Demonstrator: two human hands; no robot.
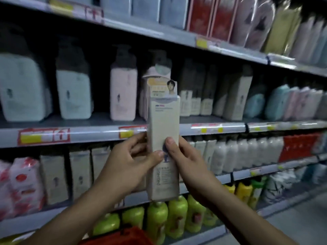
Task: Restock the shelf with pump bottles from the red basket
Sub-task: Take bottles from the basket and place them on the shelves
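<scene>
Dim shop aisle, grey metal shelf [99, 133] — both hands, left hand [129, 165] and right hand [184, 161], pinch a tall cream boxed pump bottle [163, 131] upright, thumbs pressed on front — likely steadying it for shelving.

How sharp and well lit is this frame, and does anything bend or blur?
Head view: dim overall, the aisle underexposed; the boxed pump bottle and both hands, left and right, are fairly sharp, while the shelf bottles behind are motion-blurred; glare streaks the shelf edge rail; wide-angle distortion bows the shelves; the red basket is blurred at the bottom edge.
</scene>
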